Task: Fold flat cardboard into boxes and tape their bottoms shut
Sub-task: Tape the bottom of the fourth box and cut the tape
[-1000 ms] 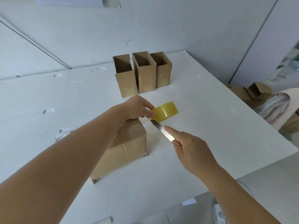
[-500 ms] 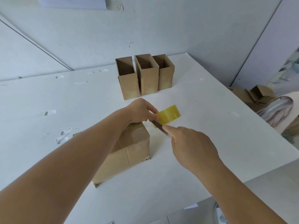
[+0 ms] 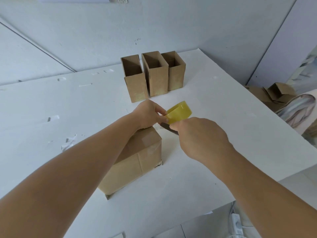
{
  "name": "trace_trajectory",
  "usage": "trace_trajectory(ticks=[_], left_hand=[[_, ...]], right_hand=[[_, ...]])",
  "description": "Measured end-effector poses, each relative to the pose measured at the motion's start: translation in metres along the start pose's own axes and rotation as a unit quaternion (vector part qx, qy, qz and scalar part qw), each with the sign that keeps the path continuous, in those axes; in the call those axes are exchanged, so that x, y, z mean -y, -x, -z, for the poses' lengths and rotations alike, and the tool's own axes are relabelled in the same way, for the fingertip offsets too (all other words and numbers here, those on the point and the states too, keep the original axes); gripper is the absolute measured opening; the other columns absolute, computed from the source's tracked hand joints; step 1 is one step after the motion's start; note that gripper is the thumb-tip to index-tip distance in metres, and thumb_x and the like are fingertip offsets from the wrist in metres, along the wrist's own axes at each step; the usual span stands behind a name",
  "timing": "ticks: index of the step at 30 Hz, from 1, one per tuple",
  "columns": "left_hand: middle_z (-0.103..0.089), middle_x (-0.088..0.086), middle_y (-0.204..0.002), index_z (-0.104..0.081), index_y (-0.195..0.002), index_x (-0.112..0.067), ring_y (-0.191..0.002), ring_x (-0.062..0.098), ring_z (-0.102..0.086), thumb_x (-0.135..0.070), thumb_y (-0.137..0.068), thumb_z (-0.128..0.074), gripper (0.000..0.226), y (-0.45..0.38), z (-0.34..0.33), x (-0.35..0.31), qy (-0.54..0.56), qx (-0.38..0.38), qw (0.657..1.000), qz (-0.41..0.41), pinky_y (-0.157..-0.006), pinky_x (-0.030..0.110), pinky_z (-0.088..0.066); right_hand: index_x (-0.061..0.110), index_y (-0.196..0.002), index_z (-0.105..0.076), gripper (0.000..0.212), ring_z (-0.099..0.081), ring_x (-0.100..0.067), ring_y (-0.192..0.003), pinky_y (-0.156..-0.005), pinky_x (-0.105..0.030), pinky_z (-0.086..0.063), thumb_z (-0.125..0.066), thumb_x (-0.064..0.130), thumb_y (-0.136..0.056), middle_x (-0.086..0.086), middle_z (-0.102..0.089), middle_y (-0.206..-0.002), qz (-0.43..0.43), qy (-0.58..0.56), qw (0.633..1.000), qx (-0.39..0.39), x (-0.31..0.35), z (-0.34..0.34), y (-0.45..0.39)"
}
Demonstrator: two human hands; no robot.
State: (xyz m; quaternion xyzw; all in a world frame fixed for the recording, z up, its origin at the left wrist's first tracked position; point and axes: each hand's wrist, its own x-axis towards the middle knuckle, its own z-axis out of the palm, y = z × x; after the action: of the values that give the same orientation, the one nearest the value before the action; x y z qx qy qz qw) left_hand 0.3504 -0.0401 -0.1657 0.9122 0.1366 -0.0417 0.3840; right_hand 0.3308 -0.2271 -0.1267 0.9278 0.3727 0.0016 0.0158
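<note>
A cardboard box (image 3: 137, 162) stands upside down on the white table (image 3: 68, 117), its taped bottom facing up, partly hidden by my left forearm. Just past its far edge my left hand (image 3: 149, 114) pinches a yellow roll of tape (image 3: 179, 112) in the air. My right hand (image 3: 200, 136) grips a metal blade (image 3: 167, 127), whose tip lies right under the roll where the tape leaves it. Three finished boxes (image 3: 153, 74) stand upright and open-topped in a row at the far side of the table.
The table's right edge (image 3: 257, 107) drops to a floor with loose cardboard pieces (image 3: 274, 91). Small scraps of tape (image 3: 68, 143) lie on the table to the left. A white power strip (image 3: 237, 224) sits on the floor below the near edge.
My right hand has moved up and left, bringing the blade closer under the roll. My left hand has tilted the roll so its open side shows.
</note>
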Motion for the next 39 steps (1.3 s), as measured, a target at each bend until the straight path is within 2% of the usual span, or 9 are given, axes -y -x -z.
trace_trajectory(ticks=[7,13,17,19,21,26,29,34,39], left_hand=[[-0.07,-0.011,-0.065,-0.074,-0.09,-0.031,-0.063,0.001,-0.058,-0.028,-0.079,-0.077,0.012,0.001,0.005,-0.004,0.063,-0.01,0.998,-0.019,-0.056,0.014,-0.044],[-0.07,-0.015,-0.067,-0.069,-0.08,-0.04,-0.07,0.006,-0.061,-0.033,-0.078,-0.076,0.009,0.0,0.004,-0.005,0.049,0.011,0.999,-0.005,-0.062,0.02,-0.045],[-0.071,-0.012,-0.068,-0.069,-0.075,-0.04,-0.072,0.009,-0.062,-0.033,-0.077,-0.077,0.011,0.0,0.004,-0.006,0.055,0.01,0.998,0.001,-0.068,0.024,-0.052],[-0.072,-0.011,-0.068,-0.071,-0.075,-0.039,-0.068,0.006,-0.061,-0.033,-0.076,-0.078,0.009,0.0,0.004,-0.007,0.062,0.012,0.998,0.004,-0.069,0.024,-0.052],[-0.072,-0.011,-0.068,-0.072,-0.076,-0.038,-0.062,0.0,-0.06,-0.034,-0.075,-0.079,0.008,0.0,0.002,-0.007,0.061,0.012,0.998,0.008,-0.063,0.021,-0.048],[-0.073,0.0,-0.079,-0.074,-0.083,-0.035,-0.073,0.01,-0.065,-0.037,-0.072,-0.081,0.013,-0.002,0.0,-0.006,0.053,-0.011,0.998,0.024,-0.067,0.025,-0.052],[-0.073,-0.001,-0.076,-0.075,-0.086,-0.031,-0.067,0.006,-0.063,-0.036,-0.071,-0.081,0.017,-0.003,0.0,-0.005,0.061,-0.01,0.998,0.032,-0.061,0.02,-0.049],[-0.07,-0.014,-0.064,-0.071,-0.08,-0.032,-0.049,-0.008,-0.056,-0.033,-0.078,-0.076,0.005,-0.003,0.001,-0.006,0.123,-0.038,0.991,0.046,-0.042,0.006,-0.039],[-0.071,-0.01,-0.07,-0.071,-0.083,-0.029,-0.066,0.005,-0.061,-0.031,-0.082,-0.073,0.003,0.006,0.011,-0.004,0.241,-0.129,0.961,0.045,-0.067,0.02,-0.05]], right_hand=[[0.022,-0.113,-0.057,0.04,-0.053,-0.022,-0.069,-0.057,-0.028,-0.035,-0.053,0.0,-0.08,0.002,-0.049,-0.079,0.021,-0.029,0.992,0.124,0.007,-0.07,0.012],[0.03,-0.145,-0.019,0.072,-0.042,-0.022,-0.076,-0.058,-0.031,-0.034,-0.047,0.0,-0.085,-0.004,-0.042,-0.102,-0.042,-0.075,0.993,0.083,0.003,-0.127,0.015],[0.024,-0.14,-0.036,0.043,-0.05,-0.027,-0.102,-0.078,-0.032,-0.041,-0.038,0.025,-0.098,-0.005,-0.053,-0.117,-0.091,-0.168,0.981,0.035,-0.005,-0.132,0.008],[0.015,-0.113,-0.061,0.04,-0.057,-0.025,-0.1,-0.081,-0.034,-0.044,-0.038,0.043,-0.096,-0.003,-0.064,-0.104,-0.185,-0.419,0.889,-0.007,0.004,-0.114,-0.002],[0.015,-0.084,-0.068,0.046,-0.063,-0.022,-0.093,-0.084,-0.036,-0.049,-0.046,0.056,-0.088,-0.002,-0.07,-0.091,-0.253,-0.643,0.722,0.003,0.018,-0.096,-0.014],[0.016,-0.057,-0.067,0.033,-0.062,-0.015,-0.058,-0.05,-0.023,-0.049,-0.071,0.04,-0.08,-0.001,-0.066,-0.065,-0.295,-0.83,0.472,0.04,0.045,-0.078,-0.04],[0.016,-0.052,-0.068,0.033,-0.063,-0.017,-0.063,-0.06,-0.028,-0.052,-0.074,0.034,-0.079,-0.001,-0.067,-0.065,-0.312,-0.85,0.425,0.026,0.048,-0.085,-0.05],[0.019,-0.047,-0.058,0.038,-0.056,-0.027,-0.073,-0.067,-0.039,-0.045,-0.06,0.029,-0.084,-0.008,-0.059,-0.065,-0.34,-0.805,0.485,0.028,0.055,-0.094,-0.053],[0.017,-0.043,-0.051,0.035,-0.049,-0.025,-0.065,-0.062,-0.036,-0.04,-0.063,0.023,-0.076,-0.003,-0.05,-0.053,-0.363,-0.805,0.468,0.029,0.057,-0.09,-0.054]])
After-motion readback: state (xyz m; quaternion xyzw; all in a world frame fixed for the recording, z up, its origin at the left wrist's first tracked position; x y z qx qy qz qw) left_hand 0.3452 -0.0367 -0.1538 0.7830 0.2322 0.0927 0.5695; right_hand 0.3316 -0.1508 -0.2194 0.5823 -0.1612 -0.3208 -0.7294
